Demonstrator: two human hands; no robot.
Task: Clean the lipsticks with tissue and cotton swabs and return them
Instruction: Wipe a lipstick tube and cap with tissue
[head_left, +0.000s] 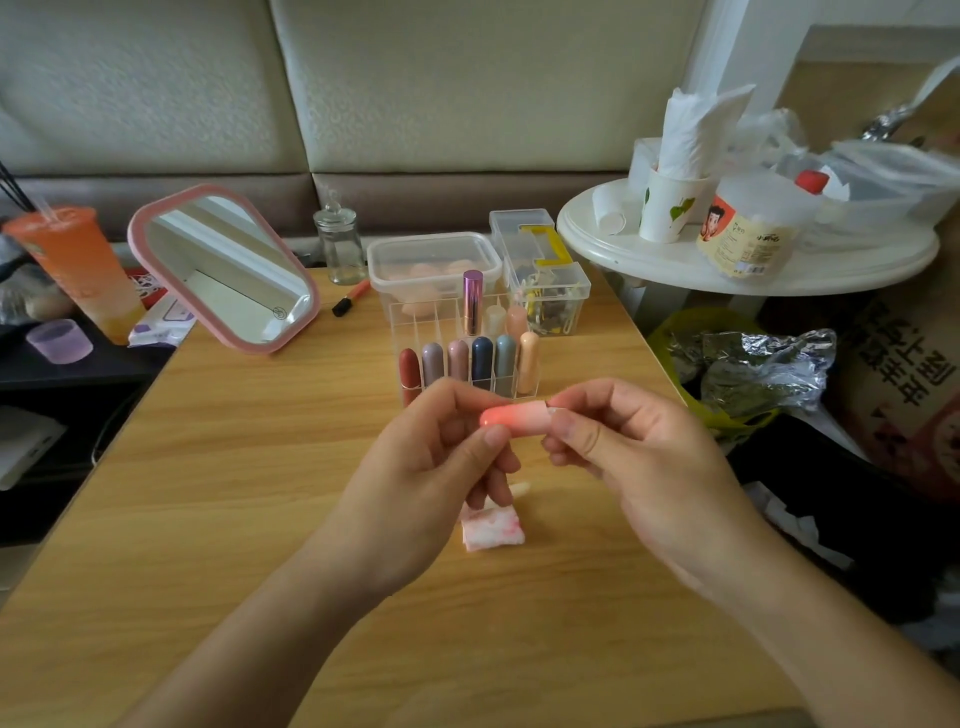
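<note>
A pink lipstick (514, 419) lies level between my two hands above the wooden table (208, 467). My left hand (441, 457) pinches its rounded left end. The other end sits in the fingertips of my right hand (623, 447). Under my hands lie a folded tissue (493, 529) stained pink and a cotton swab (521, 488). Just behind them stands a clear lipstick organizer (415, 322) with several capped lipsticks (470, 364) upright in its slots.
A pink-framed mirror (228, 267) leans at the left, next to an orange drink cup (78, 265). A glass jar (340, 244), clear plastic boxes (431, 260) and a red brush (350, 298) stand behind the organizer. The white round side table (675, 254) at right holds tissues and cups.
</note>
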